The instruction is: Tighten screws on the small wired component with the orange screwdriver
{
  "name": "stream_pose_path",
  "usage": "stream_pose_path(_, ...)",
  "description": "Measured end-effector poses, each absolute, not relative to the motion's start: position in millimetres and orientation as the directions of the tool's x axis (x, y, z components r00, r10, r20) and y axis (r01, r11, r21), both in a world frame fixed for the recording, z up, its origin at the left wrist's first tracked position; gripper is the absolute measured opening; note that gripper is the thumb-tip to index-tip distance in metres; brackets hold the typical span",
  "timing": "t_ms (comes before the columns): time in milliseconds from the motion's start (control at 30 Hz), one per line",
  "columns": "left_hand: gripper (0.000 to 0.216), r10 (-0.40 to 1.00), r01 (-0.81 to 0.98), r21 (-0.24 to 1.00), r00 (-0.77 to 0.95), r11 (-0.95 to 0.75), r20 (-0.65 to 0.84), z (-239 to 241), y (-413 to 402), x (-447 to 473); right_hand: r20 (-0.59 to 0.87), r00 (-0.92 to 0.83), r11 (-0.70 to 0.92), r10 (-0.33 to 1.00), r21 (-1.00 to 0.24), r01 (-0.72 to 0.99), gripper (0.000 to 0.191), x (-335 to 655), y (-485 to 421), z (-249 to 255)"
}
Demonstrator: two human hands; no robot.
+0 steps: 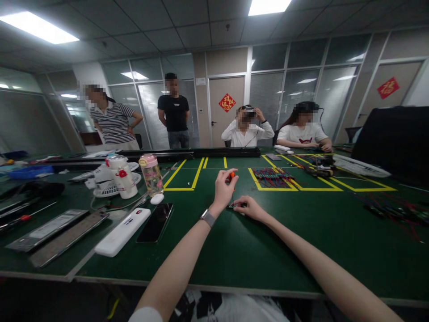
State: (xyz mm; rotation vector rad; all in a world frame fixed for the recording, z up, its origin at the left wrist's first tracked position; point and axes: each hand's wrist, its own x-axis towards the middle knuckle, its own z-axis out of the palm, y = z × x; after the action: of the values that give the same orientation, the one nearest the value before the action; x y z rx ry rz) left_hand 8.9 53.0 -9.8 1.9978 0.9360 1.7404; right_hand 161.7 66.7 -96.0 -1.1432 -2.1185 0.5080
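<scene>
My left hand point(224, 190), with a watch on its wrist, is closed around the orange handle of a screwdriver point(232, 176). The screwdriver stands nearly upright, its thin dark shaft pointing down to the table. At the shaft's lower end lies a small greenish part point(231, 206), too small to name. My right hand point(248, 207) rests low on the green table point(268, 255), fingers bent and pinched at that part. The fingers hide much of it.
Left of my arms lie a black phone point(155, 222), a white power bank point(123, 231), a pink-lidded bottle point(151, 175) and a white bottle point(124, 178). Wired boards point(273, 177) sit inside yellow tape beyond my right hand. Several people are across the table.
</scene>
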Motion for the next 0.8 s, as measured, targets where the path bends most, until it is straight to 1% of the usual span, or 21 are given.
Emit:
stream_pose_path(133, 0.033, 0.707, 0.164, 0.691, 0.077, -0.704, 0.703, -11.2, 56.1, 8.4, 0.383, -0.405, 0.557, 0.830, -0.594, 0.580, 0.024, 161.0, 65.5, -94.7)
stream_pose_path(200, 0.034, 0.708, 0.140, 0.695, 0.092, -0.706, 0.700, -11.7, 57.0, 7.8, 0.392, -0.402, 0.561, 0.828, -0.591, 0.579, 0.023, 160.2, 64.8, -94.3)
stream_pose_path(333, 0.026, 0.651, 0.256, 0.618, 0.066, -0.743, 0.756, -10.1, 54.0, 5.3, 0.383, -0.389, 0.546, 0.837, -0.615, 0.569, 0.024, 159.2, 64.3, -94.2)
stream_pose_path(400, 0.025, 0.643, 0.280, 0.609, 0.045, -0.743, 0.764, -9.5, 52.8, 4.4, 0.377, -0.387, 0.540, 0.841, -0.625, 0.564, 0.024, 158.9, 64.0, -93.8)
stream_pose_path(600, 0.032, 0.713, 0.121, 0.704, 0.058, -0.700, 0.699, -11.6, 57.8, 4.4, 0.366, -0.387, 0.532, 0.846, -0.618, 0.579, 0.024, 157.7, 61.6, -91.0)
stream_pose_path(633, 0.031, 0.706, 0.139, 0.695, 0.054, -0.706, 0.706, -11.5, 57.8, 4.1, 0.365, -0.386, 0.531, 0.847, -0.616, 0.582, 0.024, 157.6, 61.3, -90.8)
stream_pose_path(733, 0.024, 0.645, 0.280, 0.615, 0.019, -0.737, 0.764, -10.1, 54.7, 3.1, 0.371, -0.382, 0.532, 0.846, -0.614, 0.583, 0.024, 157.3, 60.7, -91.2)
stream_pose_path(800, 0.023, 0.627, 0.318, 0.592, 0.013, -0.741, 0.779, -9.6, 52.9, 3.0, 0.382, -0.368, 0.530, 0.848, -0.619, 0.579, 0.023, 157.1, 60.5, -91.9)
